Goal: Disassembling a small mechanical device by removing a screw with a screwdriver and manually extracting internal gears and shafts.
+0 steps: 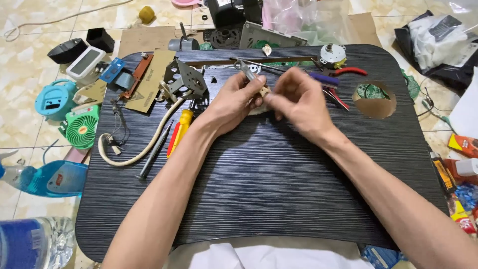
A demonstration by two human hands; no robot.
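Though mostly hidden, a small beige part (264, 92) sits pinched between both hands' fingers (279, 97).

A single head-worn camera looks steeply down and forward over a black lap table (279, 199), close enough that both forearms enter from six o'clock. The table fills the centre; tiled floor (20, 74) rims it from nine round to three o'clock. With one view, nothing is shared.
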